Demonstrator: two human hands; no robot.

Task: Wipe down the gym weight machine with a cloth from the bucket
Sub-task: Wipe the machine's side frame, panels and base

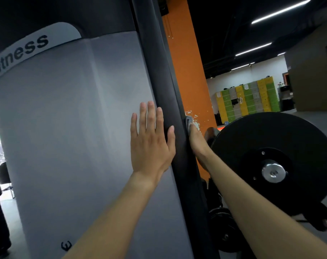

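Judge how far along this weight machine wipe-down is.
Done: the grey cloth is out, held by the right hand. In hand: it meets the far edge of the black upright; the left hand lies flat on the grey panel. Left: perhaps the weight plate; wiped areas don't show.

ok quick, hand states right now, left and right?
Left hand: open, flat on the grey panel, holding nothing.
Right hand: against the cloth behind the black post; fingers hidden, cannot tell open or closed.
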